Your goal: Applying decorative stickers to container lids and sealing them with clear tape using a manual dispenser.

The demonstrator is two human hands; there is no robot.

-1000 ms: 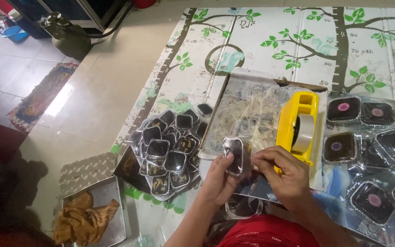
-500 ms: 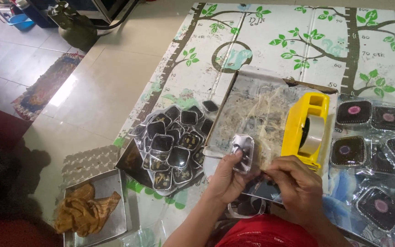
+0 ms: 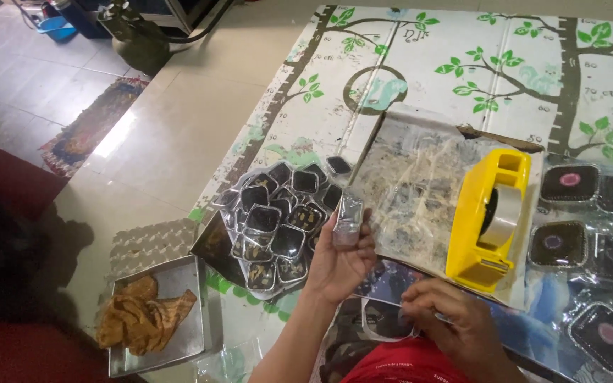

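Tree-patterned floor mat; left hand fingers around small clear container.

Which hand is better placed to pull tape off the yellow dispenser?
Right, probably. The right hand is low in the frame just below the yellow tape dispenser and shows no container in it; the left hand is busy holding a small clear container.

A pile of small boxes lies on the floor mat, left of the tape dispenser; a metal tray sits nearer, further left.
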